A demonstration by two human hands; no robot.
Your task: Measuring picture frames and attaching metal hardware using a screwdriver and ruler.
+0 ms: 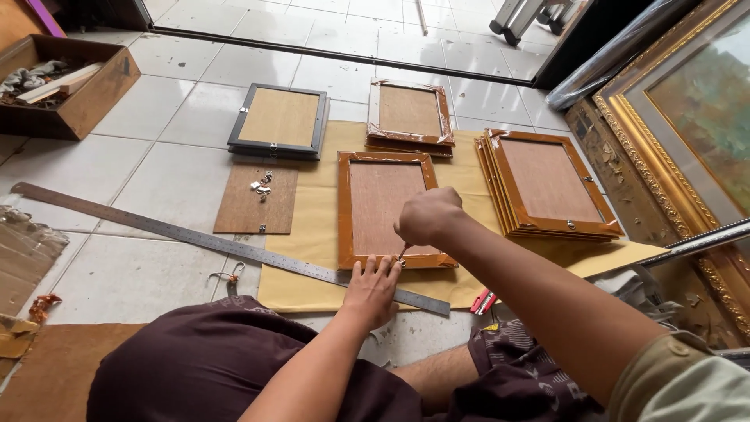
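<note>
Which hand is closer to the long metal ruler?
Left. The left hand rests flat right at the ruler, touching its edge. The right hand is fisted higher up, over the brown frame, holding a small tool.

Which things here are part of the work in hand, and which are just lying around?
In use: left hand, right hand, orange frame, small tool.
Lying about: steel ruler, black frame, wooden box, gilt painting.

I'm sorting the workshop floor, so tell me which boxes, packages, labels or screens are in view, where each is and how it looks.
Wooden box: far left on the tiles, brown, rectangular, open top, scraps inside.
Plastic-wrapped roll: upper right, long, clear shiny film, leaning by the gilt frame.
Cardboard piece: left edge, flattened, brown.
No labels, signs or screens show.
</note>
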